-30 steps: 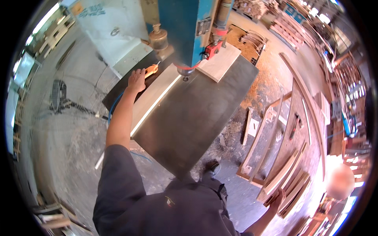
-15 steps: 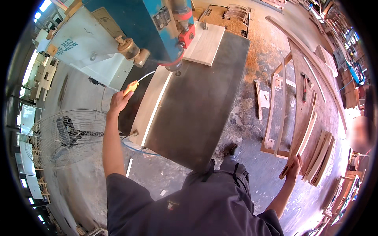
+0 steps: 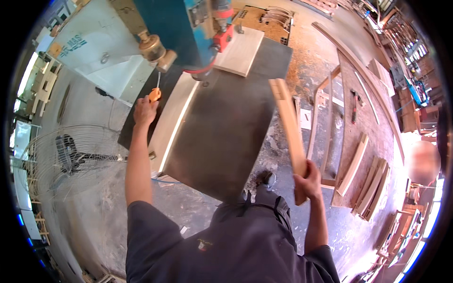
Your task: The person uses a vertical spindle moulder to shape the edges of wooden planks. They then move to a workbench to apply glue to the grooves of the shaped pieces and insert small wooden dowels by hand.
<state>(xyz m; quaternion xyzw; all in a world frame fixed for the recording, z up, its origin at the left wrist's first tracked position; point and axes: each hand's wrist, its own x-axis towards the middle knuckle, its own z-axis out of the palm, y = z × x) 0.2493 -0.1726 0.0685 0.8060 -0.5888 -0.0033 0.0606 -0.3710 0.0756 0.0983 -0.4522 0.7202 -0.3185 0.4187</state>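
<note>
In my left hand (image 3: 145, 112) is an orange-handled tool (image 3: 155, 95) with a thin pale rod pointing up beside the machine; its exact kind is unclear. That hand is left of a pale wooden strip (image 3: 175, 120) lying along the dark machine table (image 3: 217, 137). My right hand (image 3: 309, 181) grips the lower part of a long wooden slat (image 3: 289, 122), raised and tilted beside the table's right edge. A notch or slot shows near the slat's far end. Above the table hangs the blue machine head (image 3: 174, 33), with red parts and a brass-coloured fitting (image 3: 153, 49).
A pale board (image 3: 238, 54) lies at the table's far end. To the right, a wooden workbench (image 3: 356, 89) carries several slats (image 3: 370, 188) and a hammer (image 3: 354, 107). A wooden frame (image 3: 325, 122) stands beside it. A wire-cage fan (image 3: 71, 155) is at left.
My right hand has lifted the slat off the workbench and brought it left toward the table. The tool in my left hand has turned, its rod now pointing more upward.
</note>
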